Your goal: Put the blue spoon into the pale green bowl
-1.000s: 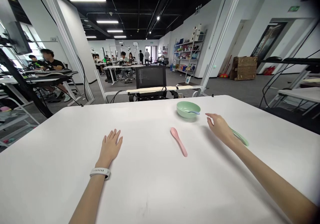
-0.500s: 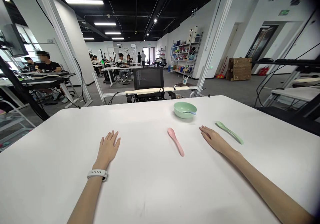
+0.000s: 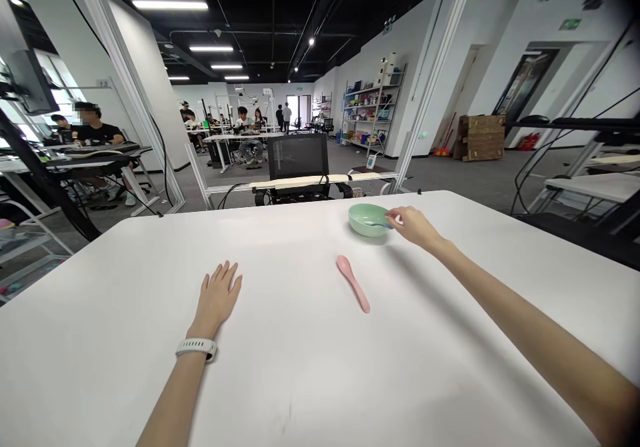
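Observation:
A mint-green bowl (image 3: 367, 219) stands on the white table (image 3: 300, 367), far of centre. In it lies a small blue spoon (image 3: 379, 224), its handle pointing right over the rim. My right hand (image 3: 415, 226) reaches to the bowl's right rim, and its thumb and forefinger pinch the end of the spoon's handle. A pink spoon (image 3: 353, 282) lies on the table nearer to me, between my two hands. My left hand (image 3: 217, 296) rests flat on the table with fingers spread and holds nothing; a white band is on its wrist. My right forearm covers the spot where a green spoon lay.
Beyond the table's far edge stand a black mesh chair (image 3: 299, 156) and a white metal frame (image 3: 430, 80). People sit at desks at the left (image 3: 95, 130) and further back. Shelving (image 3: 373, 110) lines the right wall.
My right hand has lifted from the table beside the green spoon and moved forward to the bowl's rim, closing on the blue spoon's handle. My left hand has stayed flat.

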`<control>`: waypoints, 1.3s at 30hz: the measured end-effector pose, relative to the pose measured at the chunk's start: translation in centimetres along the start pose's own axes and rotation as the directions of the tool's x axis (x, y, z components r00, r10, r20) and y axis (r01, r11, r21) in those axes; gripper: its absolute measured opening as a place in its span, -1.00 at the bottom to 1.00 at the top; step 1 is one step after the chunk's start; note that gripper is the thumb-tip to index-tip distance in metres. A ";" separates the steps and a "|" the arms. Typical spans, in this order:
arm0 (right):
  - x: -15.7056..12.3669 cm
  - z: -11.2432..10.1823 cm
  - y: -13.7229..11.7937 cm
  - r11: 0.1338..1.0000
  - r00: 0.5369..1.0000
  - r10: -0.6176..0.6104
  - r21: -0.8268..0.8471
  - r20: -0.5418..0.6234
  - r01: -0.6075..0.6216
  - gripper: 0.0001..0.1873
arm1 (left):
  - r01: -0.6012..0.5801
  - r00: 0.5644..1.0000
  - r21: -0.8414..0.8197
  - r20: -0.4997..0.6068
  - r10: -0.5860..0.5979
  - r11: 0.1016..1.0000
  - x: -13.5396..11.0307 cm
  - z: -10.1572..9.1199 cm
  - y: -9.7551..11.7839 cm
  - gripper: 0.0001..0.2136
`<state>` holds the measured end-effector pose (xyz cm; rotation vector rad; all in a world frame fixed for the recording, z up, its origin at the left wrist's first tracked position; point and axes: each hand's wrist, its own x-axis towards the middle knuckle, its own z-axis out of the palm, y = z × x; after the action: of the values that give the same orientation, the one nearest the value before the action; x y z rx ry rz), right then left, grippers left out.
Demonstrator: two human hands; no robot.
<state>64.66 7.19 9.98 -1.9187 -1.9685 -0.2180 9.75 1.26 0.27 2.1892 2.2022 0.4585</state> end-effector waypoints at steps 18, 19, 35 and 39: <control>7.3 1.3 -2.7 0.985 0.970 0.121 -0.143 0.212 -0.092 -0.66 | -0.006 1.000 -0.023 -0.018 0.006 1.000 0.1 0.7 -0.4 -0.41; 7.0 0.9 -2.3 0.987 0.978 0.119 -0.128 0.173 -0.098 -0.60 | -0.007 1.000 -0.022 -0.018 0.006 1.000 0.1 0.8 -0.4 -0.41; -8.9 -1.3 10.6 0.825 0.819 0.564 -0.022 0.104 -0.565 -0.64 | -0.007 1.000 -0.014 -0.006 0.007 1.000 0.2 0.9 -0.6 -0.37; -10.3 -0.9 10.9 0.793 0.788 0.597 0.042 0.149 -0.608 -0.78 | -0.011 1.000 -0.008 -0.014 0.011 1.000 0.3 0.9 -0.7 -0.37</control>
<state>75.45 -2.04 5.29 -2.4321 -1.2921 0.1744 9.25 1.75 -0.72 2.2025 2.1918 0.4829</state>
